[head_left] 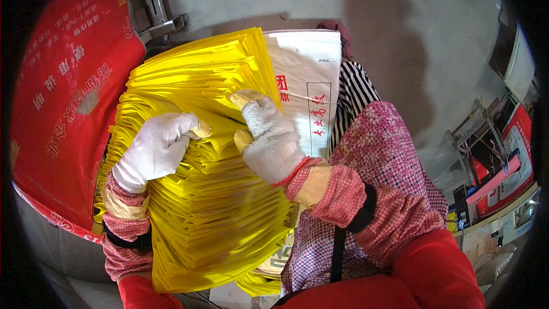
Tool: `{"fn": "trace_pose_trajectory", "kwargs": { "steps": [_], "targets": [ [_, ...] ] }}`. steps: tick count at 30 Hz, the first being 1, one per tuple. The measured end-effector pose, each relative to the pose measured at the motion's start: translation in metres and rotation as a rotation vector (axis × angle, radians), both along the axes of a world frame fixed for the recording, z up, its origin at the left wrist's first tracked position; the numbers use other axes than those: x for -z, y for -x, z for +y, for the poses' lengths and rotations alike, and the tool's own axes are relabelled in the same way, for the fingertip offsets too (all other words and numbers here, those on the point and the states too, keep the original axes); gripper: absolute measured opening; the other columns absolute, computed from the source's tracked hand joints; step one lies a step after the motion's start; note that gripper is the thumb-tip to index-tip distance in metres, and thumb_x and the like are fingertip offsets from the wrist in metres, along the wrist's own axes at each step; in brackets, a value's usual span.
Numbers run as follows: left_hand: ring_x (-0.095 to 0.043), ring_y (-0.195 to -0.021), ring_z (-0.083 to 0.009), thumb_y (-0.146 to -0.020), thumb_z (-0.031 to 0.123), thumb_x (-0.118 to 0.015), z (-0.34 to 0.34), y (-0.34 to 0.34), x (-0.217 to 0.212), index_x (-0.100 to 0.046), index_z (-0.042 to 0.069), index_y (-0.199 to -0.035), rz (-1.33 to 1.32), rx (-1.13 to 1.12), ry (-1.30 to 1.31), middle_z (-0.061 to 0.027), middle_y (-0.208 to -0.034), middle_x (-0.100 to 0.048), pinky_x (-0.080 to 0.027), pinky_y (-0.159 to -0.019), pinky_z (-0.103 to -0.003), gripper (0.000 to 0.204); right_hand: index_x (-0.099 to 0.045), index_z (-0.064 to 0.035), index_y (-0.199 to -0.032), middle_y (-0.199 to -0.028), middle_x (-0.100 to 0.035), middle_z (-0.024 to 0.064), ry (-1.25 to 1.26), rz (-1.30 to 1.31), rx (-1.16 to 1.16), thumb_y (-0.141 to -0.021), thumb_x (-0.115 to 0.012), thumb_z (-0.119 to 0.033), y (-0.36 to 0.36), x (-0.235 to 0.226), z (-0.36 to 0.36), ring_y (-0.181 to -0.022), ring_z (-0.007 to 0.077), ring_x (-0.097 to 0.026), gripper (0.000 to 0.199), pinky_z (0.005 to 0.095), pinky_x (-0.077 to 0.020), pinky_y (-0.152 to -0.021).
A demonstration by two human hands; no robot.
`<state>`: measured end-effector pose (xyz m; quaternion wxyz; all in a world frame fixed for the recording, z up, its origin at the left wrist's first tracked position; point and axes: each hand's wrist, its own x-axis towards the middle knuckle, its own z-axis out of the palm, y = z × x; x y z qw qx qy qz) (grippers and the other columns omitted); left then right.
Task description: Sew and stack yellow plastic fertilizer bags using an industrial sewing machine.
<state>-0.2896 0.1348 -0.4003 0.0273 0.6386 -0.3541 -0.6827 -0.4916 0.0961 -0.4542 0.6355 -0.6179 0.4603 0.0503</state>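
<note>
A thick stack of thin, folded yellow sheets (217,206), fanned in many layers, lies in front of me. My left hand (157,146), in a white glove with yellowish fingertips, is closed in a pinch on the edge of a yellow sheet at the middle of the stack. My right hand (270,137), gloved the same way, rests over the stack's right side. Its thumb and fingers are apart, with the fingertips touching or just above the upper sheets. Whether a single sheet lies under those fingertips I cannot make out.
A red printed sack-like cover (68,109) spreads at the left. Under the stack's right side lies a white printed sack (303,51), beside my patterned apron (377,143). A metal bracket (157,6) stands at the far left, and a metal frame (477,131) at the right.
</note>
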Motion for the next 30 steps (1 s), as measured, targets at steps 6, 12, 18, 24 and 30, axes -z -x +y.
{"fn": "trace_pose_trajectory", "kwargs": {
  "steps": [6, 12, 18, 24, 30],
  "targets": [
    [-0.062, -0.080, -0.0295, -0.070, -0.010, -0.041, -0.011, 0.003, 0.000, -0.059, 0.001, -0.091, -0.049, 0.121, 0.104, -0.0158, -0.083, -0.063, -0.049, -0.074, -0.033, 0.030, -0.050, -0.0044, -0.117, -0.118, -0.050, 0.0190, 0.158, 0.131, -0.295, -0.077, -0.058, -0.019, -0.007, -0.004, -0.012, -0.103, 0.0325, -0.053, 0.044, 0.0393, -0.0434, -0.086],
    [-0.062, -0.079, -0.0317, -0.070, -0.009, -0.042, -0.009, -0.001, -0.004, -0.060, 0.001, -0.089, -0.078, 0.150, 0.069, -0.0171, -0.082, -0.063, -0.049, -0.073, -0.034, 0.027, -0.049, -0.0044, -0.120, -0.108, -0.057, 0.0177, -0.097, -0.146, -0.310, -0.079, -0.053, -0.014, -0.014, 0.004, 0.003, -0.101, 0.0301, -0.055, 0.042, 0.0348, -0.0451, -0.083],
    [-0.061, -0.082, -0.0223, -0.072, -0.013, -0.034, -0.007, -0.010, -0.008, -0.060, 0.000, -0.096, -0.050, -0.204, -0.123, -0.0092, -0.087, -0.064, -0.047, -0.078, -0.030, 0.038, -0.051, -0.0088, -0.118, -0.106, -0.060, 0.0125, -0.548, -0.227, -0.519, -0.090, -0.043, -0.014, -0.012, 0.005, -0.014, -0.096, 0.0224, -0.058, 0.030, 0.0283, -0.0445, -0.082],
    [-0.053, -0.108, -0.0261, -0.071, -0.010, -0.042, -0.018, 0.014, 0.020, -0.058, 0.005, -0.110, -0.129, 0.215, 0.495, -0.0111, -0.110, -0.060, -0.038, -0.094, -0.034, 0.045, -0.053, -0.0091, -0.113, -0.103, -0.062, 0.0096, -0.299, -0.204, -0.676, -0.092, -0.041, -0.014, -0.014, -0.005, -0.012, -0.091, 0.0215, -0.059, 0.025, 0.0285, -0.0458, -0.078],
    [-0.051, -0.110, -0.0282, -0.068, 0.004, -0.050, -0.012, 0.018, 0.020, -0.060, 0.008, -0.109, -0.153, 0.236, 0.437, -0.0086, -0.106, -0.060, -0.041, -0.090, -0.038, 0.043, -0.052, -0.0103, -0.113, -0.101, -0.062, 0.0102, -0.376, -0.163, -0.709, -0.084, -0.050, -0.017, -0.015, -0.003, -0.023, -0.090, 0.0242, -0.060, 0.029, 0.0320, -0.0471, -0.076]
  ]
}}
